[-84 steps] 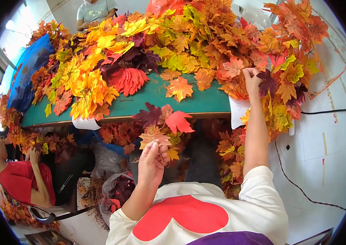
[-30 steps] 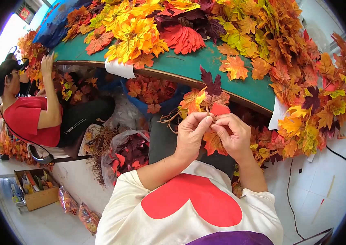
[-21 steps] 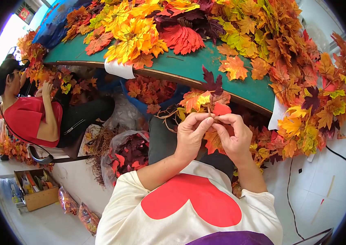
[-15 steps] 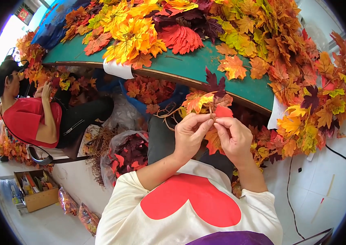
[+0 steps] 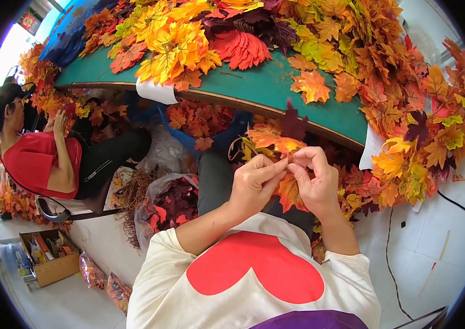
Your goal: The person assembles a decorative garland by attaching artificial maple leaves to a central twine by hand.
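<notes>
My left hand (image 5: pixel 253 182) and my right hand (image 5: pixel 319 180) meet above my lap, both closed in a pinch on an artificial maple leaf garland. An orange-yellow leaf (image 5: pixel 276 139) of it spreads just above the fingertips, and a dark purple leaf (image 5: pixel 294 123), blurred, stands up behind. Below the fingers, between the hands, hangs another orange leaf (image 5: pixel 291 193). The fingertips cover the stem where they come together. A thin brown loop of vine (image 5: pixel 234 148) shows to the left of the leaves.
A green table (image 5: pixel 243 83) piled with maple leaves (image 5: pixel 180 46) stands ahead. Beneath it sits a blue bag of orange leaves (image 5: pixel 202 123). A clear bag of dark leaves (image 5: pixel 175 205) lies by my left leg. At left sits a co-worker in red (image 5: pixel 38 162), near a cardboard box (image 5: pixel 57 268).
The orange-yellow leaf has tipped flatter over my fingertips, and the red piece beside my right fingers is out of sight. My right fingers have curled up higher around the stem.
</notes>
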`<control>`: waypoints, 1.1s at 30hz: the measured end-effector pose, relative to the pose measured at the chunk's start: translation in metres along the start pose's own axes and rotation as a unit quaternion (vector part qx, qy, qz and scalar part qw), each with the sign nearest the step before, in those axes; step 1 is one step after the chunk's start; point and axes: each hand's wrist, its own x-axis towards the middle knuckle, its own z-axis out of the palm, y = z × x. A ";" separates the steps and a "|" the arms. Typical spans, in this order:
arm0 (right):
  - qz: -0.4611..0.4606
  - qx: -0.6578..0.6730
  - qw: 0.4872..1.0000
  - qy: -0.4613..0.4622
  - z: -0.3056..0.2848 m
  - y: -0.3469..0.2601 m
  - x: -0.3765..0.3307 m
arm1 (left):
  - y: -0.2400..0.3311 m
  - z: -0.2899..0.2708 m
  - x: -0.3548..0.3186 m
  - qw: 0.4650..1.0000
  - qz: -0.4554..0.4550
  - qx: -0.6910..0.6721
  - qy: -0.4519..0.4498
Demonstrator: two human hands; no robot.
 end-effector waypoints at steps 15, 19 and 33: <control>-0.130 -0.004 0.988 -0.084 0.008 0.018 0.028 | -0.010 -0.026 -0.021 0.925 -0.271 -0.256 -0.078; -0.278 -0.049 0.950 -0.135 0.016 0.033 0.043 | -0.013 -0.040 -0.021 0.878 -0.338 -0.312 -0.134; -0.402 -0.112 0.905 -0.084 0.060 0.039 0.110 | -0.025 -0.036 0.019 0.613 -0.470 -0.626 0.104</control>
